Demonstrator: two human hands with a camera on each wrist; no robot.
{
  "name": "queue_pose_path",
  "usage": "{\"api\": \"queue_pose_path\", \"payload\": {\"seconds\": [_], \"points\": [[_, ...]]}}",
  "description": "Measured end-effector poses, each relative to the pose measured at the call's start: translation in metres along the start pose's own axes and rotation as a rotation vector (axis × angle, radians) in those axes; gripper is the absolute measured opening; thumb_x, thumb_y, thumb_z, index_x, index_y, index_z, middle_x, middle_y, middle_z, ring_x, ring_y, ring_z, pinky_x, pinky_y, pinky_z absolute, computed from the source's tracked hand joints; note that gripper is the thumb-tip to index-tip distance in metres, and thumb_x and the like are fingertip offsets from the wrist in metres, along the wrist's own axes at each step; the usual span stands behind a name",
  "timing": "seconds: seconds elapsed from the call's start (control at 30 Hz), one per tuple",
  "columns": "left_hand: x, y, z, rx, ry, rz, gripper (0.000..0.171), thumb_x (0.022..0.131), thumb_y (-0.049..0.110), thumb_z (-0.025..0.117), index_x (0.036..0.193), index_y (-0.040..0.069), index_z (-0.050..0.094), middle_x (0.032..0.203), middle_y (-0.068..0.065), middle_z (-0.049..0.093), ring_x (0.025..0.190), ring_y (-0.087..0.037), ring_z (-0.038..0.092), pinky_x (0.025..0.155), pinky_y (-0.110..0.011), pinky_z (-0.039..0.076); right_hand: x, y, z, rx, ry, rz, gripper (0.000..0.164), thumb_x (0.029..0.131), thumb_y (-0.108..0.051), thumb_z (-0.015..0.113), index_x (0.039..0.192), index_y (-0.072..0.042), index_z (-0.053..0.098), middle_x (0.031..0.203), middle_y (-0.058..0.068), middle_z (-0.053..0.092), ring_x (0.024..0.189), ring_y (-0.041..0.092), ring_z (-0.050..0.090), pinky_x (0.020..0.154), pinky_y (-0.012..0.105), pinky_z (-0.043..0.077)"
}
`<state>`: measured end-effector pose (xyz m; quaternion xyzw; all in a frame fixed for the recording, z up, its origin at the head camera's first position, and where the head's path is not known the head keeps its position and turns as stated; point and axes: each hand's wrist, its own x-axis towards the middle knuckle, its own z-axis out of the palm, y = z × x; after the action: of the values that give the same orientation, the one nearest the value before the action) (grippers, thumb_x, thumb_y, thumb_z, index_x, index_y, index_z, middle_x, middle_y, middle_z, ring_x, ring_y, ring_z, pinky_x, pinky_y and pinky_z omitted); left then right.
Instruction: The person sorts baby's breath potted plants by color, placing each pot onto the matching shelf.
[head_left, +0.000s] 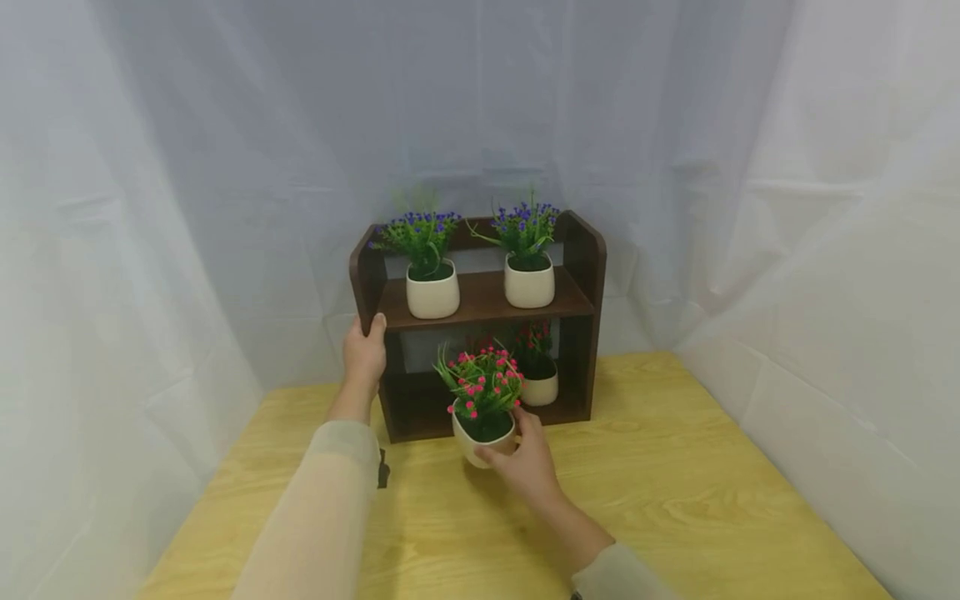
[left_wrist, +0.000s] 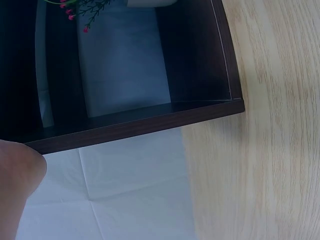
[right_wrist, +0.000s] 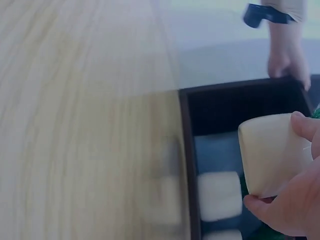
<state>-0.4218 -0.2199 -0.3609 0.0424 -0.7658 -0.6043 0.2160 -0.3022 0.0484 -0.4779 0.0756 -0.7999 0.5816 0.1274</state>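
Note:
A dark brown two-tier wooden shelf (head_left: 480, 312) stands on the table. My left hand (head_left: 363, 354) grips its left side panel, thumb on the front edge; the fingers behind are mostly hidden. My right hand (head_left: 531, 458) holds a white flowerpot (head_left: 480, 450) with pink flowers (head_left: 483, 379) in front of the lower tier, thumb and fingers around the pot's sides. On the lower tier, to the right, sits another white pot (head_left: 542, 387) with pink-red flowers. The right wrist view shows two white pots (right_wrist: 220, 196) inside the shelf, behind the held one.
Two white pots with purple flowers, a left one (head_left: 432, 292) and a right one (head_left: 529, 283), stand on the upper tier. The table (head_left: 675, 492) has a light wood grain. Pale sheeting (head_left: 480, 100) hangs behind the shelf and along both sides.

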Motion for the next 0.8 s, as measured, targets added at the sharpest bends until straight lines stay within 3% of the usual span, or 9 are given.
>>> {"api": "queue_pose_path", "payload": {"seconds": [0.3, 0.8], "points": [[0.002, -0.002, 0.000, -0.015, 0.011, 0.004, 0.054, 0.115, 0.037, 0.050, 0.164, 0.014, 0.046, 0.172, -0.016, 0.044, 0.164, -0.037, 0.035, 0.138, -0.052, 0.028, 0.006, 0.009, 0.037, -0.060, -0.074, -0.040, 0.091, 0.083, -0.026, 0.096, 0.155, 0.002, 0.049, 0.145, 0.022, 0.057, 0.137, 0.042, 0.058, 0.116, 0.062, 0.053], [0.003, -0.003, 0.001, -0.015, 0.012, 0.007, 0.055, 0.115, 0.038, 0.051, 0.164, 0.013, 0.045, 0.171, -0.019, 0.045, 0.163, -0.039, 0.037, 0.137, -0.053, 0.029, 0.034, 0.014, 0.081, -0.112, -0.143, -0.054, 0.091, 0.084, -0.026, 0.096, 0.155, 0.003, 0.047, 0.154, 0.025, 0.055, 0.143, 0.044, 0.057, 0.123, 0.060, 0.048]]}}
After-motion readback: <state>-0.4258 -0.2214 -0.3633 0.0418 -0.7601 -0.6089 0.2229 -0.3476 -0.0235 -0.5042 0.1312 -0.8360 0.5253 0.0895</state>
